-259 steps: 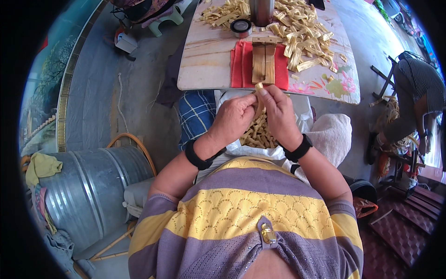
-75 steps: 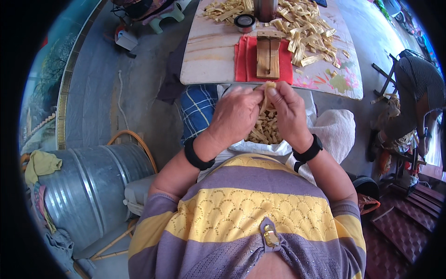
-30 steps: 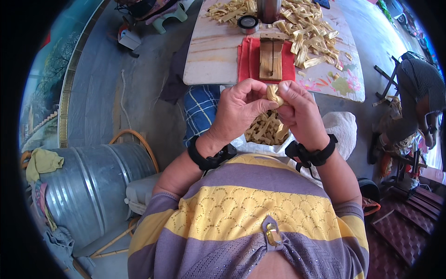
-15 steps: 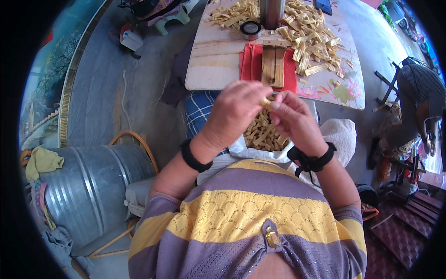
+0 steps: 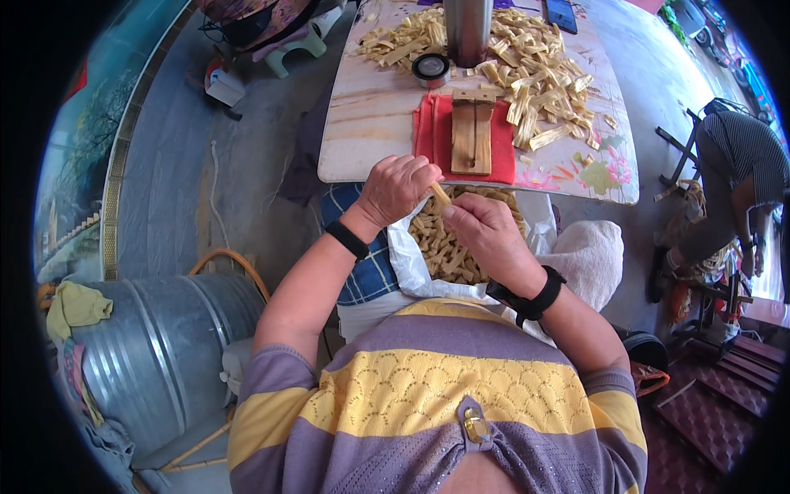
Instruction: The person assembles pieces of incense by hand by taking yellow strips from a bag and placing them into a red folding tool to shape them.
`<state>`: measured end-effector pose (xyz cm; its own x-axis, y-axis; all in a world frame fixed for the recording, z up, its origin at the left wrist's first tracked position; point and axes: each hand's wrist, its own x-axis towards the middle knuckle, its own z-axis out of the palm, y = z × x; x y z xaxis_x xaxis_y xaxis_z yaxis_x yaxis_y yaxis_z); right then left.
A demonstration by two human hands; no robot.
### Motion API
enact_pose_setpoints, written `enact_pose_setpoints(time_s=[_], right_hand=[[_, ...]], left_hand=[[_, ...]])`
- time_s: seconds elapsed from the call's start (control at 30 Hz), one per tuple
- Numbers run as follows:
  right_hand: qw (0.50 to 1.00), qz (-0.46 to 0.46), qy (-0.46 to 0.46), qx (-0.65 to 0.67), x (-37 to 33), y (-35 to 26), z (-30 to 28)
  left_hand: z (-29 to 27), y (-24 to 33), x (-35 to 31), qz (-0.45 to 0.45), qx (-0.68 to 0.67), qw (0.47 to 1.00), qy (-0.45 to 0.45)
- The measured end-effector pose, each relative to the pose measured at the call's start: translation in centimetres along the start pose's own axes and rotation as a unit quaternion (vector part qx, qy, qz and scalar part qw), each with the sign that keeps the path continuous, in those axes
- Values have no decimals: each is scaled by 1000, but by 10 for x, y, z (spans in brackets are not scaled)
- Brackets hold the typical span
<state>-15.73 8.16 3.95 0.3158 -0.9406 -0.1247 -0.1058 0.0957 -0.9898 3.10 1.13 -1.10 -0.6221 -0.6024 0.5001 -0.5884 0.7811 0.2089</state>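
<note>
Nearest me, the striped top (image 5: 461, 383) fills the lower view; I'd set elbows a bit wide so both wrists turn freely. Next out, R hand (image 5: 487, 235) pinches the lower end of a pale strip (image 5: 442, 195) btwn thumb & curled fingers. L hand (image 5: 399, 189) is a closed fist, AFAICT on the strip's upper end; exact finger hold is hidden. So the strip is btwn the two hands, just short of the desk edge, over the open white bag (image 5: 403, 251) in this view.

Looks like a tightening pull to me: R thumb pressed flat as anchor, L drawing steadily in line w/ the strip, no jerks, or the fibres might split. Short grip = better ctrl. Good spot too, b/c a drop prob. lands on the small pieces (image 5: 448, 247) in the bag.

Further out, on the desk (image 5: 366, 123), a wooden block (image 5: 471, 148) lies on red cloth (image 5: 432, 132); I'd mind L knuckles there. Beyond: loose strips (image 5: 535, 86) heaped both sides of a metal flask (image 5: 467, 37), round lid (image 5: 431, 69) beside it, phone (image 5: 561, 15) far R.
</note>
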Motion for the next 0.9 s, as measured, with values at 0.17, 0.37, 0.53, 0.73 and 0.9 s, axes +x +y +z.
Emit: enact_pose_setpoints(time_s=[0.17,0.37,0.53,0.73,0.9], right_hand=[[996,37,54,60,25,7,-33],[993,38,115,14,48,28,-63],[989,35,142,19,64,30,-69],[983,-13,168,-65,86,42,-71],[944,-31,203,-259,80,59,-73]], left_hand=[[9,11,21,-224,-335,915,-30],[7,1,32,-325,-608,721,-72],[6,0,47,-342,-482,804,-61],[26,-15,54,-355,-326,874,-59],[14,-3,48,-360,-165,913,-100]])
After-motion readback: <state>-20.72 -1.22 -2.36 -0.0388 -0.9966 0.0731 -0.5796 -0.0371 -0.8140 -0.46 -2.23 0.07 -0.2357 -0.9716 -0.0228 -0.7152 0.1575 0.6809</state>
